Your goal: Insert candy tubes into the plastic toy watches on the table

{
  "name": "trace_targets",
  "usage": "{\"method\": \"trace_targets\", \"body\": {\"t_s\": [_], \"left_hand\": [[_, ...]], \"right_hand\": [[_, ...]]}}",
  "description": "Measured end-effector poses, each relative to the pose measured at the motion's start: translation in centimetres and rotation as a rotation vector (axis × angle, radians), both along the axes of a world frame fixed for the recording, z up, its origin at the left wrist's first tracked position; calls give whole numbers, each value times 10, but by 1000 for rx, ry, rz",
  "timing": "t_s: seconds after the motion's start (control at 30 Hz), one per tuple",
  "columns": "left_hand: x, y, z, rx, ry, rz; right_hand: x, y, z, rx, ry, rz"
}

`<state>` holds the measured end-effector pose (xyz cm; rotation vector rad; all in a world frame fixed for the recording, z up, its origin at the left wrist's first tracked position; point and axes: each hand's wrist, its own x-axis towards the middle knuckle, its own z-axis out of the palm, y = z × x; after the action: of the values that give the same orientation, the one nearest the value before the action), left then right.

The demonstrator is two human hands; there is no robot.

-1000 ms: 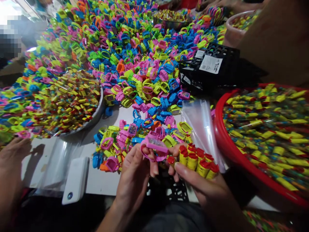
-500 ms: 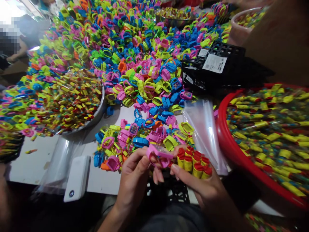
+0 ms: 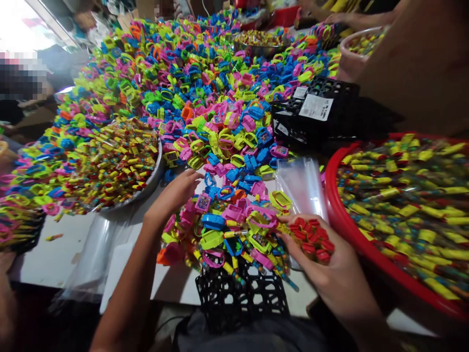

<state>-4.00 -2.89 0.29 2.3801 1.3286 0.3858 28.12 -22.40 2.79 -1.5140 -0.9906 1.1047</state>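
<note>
My right hand [image 3: 330, 264] is closed around a bundle of small yellow tubes with red caps [image 3: 311, 239], their red ends facing up. Its fingertips are beside a small heap of toy watches [image 3: 234, 212] in pink, blue and yellow. Loose yellow tubes with coloured beads [image 3: 234, 234] lie among these watches. My left hand [image 3: 183, 188] reaches forward over the heap's left side, fingers stretched out, with nothing visible in them. It is near the large pile of toy watches [image 3: 227, 117]. Below the small heap is a black perforated plastic basket [image 3: 242, 293].
A metal bowl [image 3: 156, 168] full of tubes stands at left, and a red tub [image 3: 331, 188] of tubes at right. Clear plastic bags [image 3: 302, 183] lie beside the tub. Black baskets [image 3: 326, 88] and cardboard [image 3: 414, 68] stand behind. Another person's arm [image 3: 359, 20] shows at the back.
My left hand has let go of the pink toy watch and moved forward and left. My right hand has moved slightly right and still holds the tubes, red ends now turned up towards me.
</note>
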Motion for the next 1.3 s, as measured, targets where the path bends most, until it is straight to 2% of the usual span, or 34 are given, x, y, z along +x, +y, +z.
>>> {"method": "trace_targets", "body": {"t_s": [0.1, 0.2, 0.27, 0.37, 0.47, 0.53, 0.63, 0.7, 0.77, 0.87, 0.97, 1.1, 1.3], "left_hand": [[-3, 21, -17, -47, 67, -77], [-1, 26, -32, -53, 89, -94], [0, 27, -38, -42, 78, -89], [1, 27, -35, -9, 26, -63], [4, 23, -17, 61, -75, 6], [10, 10, 1, 121, -169, 69], [29, -28, 28, 159, -315, 137], [48, -62, 42, 58, -517, 172], [69, -95, 49, -63, -689, 165], [95, -132, 47, -131, -780, 140], [111, -152, 38, -148, -808, 175], [118, -168, 27, -144, -804, 212], [118, -175, 20, 8, -711, 176]], "right_hand": [[1, -4, -5, 22, -44, -12], [6, -8, -10, 87, -140, -46], [9, -11, -13, 64, -175, -42], [13, -16, -16, 3, -168, -23], [12, -18, -17, 8, -166, -62], [9, -16, -15, 3, -129, -120], [2, -12, -8, -32, -1, -167], [-5, -10, -1, -65, 93, -146], [-11, -9, 7, -70, 131, -124], [-20, -8, 16, -60, 167, -93], [-26, -9, 19, -105, 268, -59], [-29, -11, 15, -141, 413, -54], [-30, -14, 14, -123, 500, -30]]}}
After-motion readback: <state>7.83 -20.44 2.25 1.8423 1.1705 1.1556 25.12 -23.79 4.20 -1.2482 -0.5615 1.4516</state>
